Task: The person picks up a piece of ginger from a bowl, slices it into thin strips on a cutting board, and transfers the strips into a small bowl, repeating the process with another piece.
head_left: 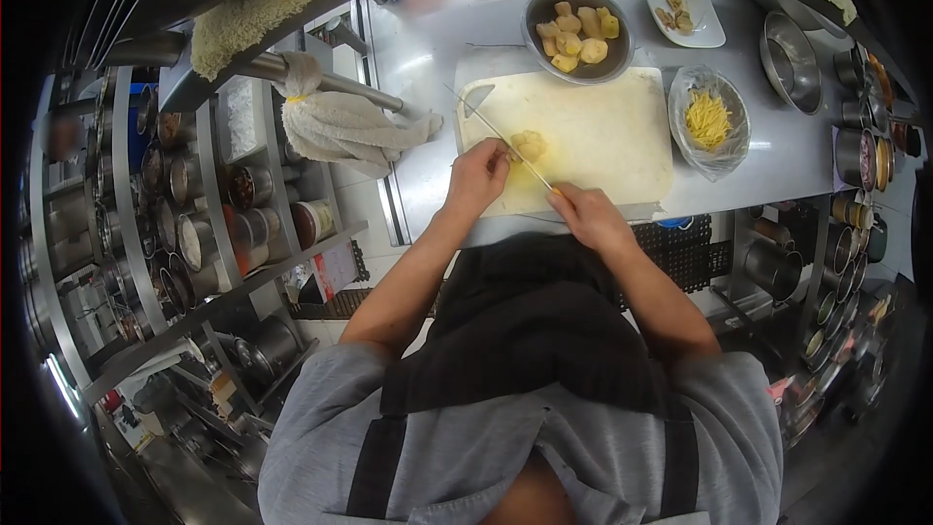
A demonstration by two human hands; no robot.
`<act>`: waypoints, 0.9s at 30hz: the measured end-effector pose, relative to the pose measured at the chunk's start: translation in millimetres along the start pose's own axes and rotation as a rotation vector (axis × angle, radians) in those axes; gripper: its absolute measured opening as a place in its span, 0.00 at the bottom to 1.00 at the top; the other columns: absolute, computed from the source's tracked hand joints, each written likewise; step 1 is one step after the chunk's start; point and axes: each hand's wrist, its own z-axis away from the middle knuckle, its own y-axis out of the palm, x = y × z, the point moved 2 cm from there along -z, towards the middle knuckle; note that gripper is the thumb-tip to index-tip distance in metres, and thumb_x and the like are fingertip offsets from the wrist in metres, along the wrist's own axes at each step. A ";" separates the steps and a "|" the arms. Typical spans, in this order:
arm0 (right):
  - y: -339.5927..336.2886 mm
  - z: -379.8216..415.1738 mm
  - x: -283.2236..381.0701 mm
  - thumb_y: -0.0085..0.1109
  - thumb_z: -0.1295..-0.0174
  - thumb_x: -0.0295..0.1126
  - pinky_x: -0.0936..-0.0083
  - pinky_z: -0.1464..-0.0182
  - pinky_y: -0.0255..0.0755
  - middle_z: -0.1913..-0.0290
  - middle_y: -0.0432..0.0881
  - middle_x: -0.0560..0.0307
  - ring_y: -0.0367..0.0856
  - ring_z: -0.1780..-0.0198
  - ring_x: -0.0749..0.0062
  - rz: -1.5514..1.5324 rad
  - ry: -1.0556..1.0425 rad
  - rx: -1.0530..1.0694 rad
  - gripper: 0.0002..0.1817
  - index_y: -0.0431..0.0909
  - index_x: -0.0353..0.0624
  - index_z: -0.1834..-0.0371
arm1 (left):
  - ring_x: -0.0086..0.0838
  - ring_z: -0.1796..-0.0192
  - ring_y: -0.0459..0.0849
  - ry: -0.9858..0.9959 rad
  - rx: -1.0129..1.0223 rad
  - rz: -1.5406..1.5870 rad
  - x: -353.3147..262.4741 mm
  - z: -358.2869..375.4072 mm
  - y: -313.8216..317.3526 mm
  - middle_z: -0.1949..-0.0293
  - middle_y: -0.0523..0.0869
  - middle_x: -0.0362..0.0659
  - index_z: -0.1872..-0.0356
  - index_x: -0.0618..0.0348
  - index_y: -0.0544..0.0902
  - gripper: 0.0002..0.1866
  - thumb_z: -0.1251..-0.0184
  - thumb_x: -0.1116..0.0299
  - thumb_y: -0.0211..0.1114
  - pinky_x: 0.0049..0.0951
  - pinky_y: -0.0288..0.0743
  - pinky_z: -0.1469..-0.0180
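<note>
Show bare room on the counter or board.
Free: right half of cutting board, between yellow pieces and bag-lined bowl; steel counter left of the board, beyond the towel. Crowded: around knife, left hand and right hand; far edge, by bowl of peeled chunks.

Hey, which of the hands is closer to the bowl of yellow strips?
Right. The right hand is to the left of the bowl and closer to the body, not touching it; the left hand is farther left, across the cutting board.

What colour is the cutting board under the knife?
Cutting board: cream, with a yellow tinge in places. Best seen in the head view.
</note>
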 end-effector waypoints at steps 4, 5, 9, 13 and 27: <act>13.9 -29.0 -0.9 0.52 0.26 0.43 0.49 0.58 0.73 0.69 0.82 0.35 0.81 0.62 0.35 -0.007 -0.013 -0.012 0.16 0.81 0.40 0.55 | 0.30 0.71 0.89 0.030 -0.031 0.000 -0.5 0.7 -0.4 0.71 0.88 0.49 0.60 0.62 0.83 0.05 0.32 0.73 0.66 0.29 0.81 0.65; 14.7 -28.0 -2.1 0.52 0.26 0.43 0.49 0.58 0.73 0.69 0.83 0.35 0.81 0.62 0.35 -0.013 -0.003 -0.007 0.17 0.81 0.40 0.55 | 0.30 0.71 0.89 0.031 -0.033 -0.001 -0.2 1.6 -0.1 0.71 0.88 0.49 0.60 0.62 0.83 0.05 0.32 0.73 0.66 0.29 0.81 0.65; 1.6 -6.9 0.3 0.53 0.26 0.44 0.49 0.58 0.73 0.68 0.83 0.36 0.81 0.62 0.35 -0.029 0.050 0.012 0.17 0.81 0.41 0.53 | 0.31 0.71 0.89 -0.003 -0.046 0.029 3.9 1.0 3.0 0.71 0.89 0.49 0.60 0.62 0.83 0.05 0.33 0.73 0.66 0.29 0.82 0.65; -19.0 24.8 5.9 0.53 0.26 0.44 0.50 0.58 0.73 0.67 0.82 0.35 0.81 0.61 0.36 -0.041 0.114 0.044 0.17 0.81 0.42 0.51 | 0.30 0.70 0.89 -0.007 -0.034 0.002 1.3 2.0 1.3 0.71 0.89 0.49 0.59 0.62 0.82 0.05 0.32 0.73 0.66 0.28 0.82 0.65; 11.4 -27.1 4.3 0.52 0.26 0.44 0.49 0.57 0.72 0.67 0.83 0.35 0.81 0.61 0.35 -0.034 0.041 0.014 0.17 0.80 0.40 0.56 | 0.39 0.69 0.89 -0.034 -0.032 0.020 1.3 2.0 2.1 0.69 0.88 0.50 0.61 0.60 0.82 0.05 0.36 0.73 0.66 0.35 0.83 0.63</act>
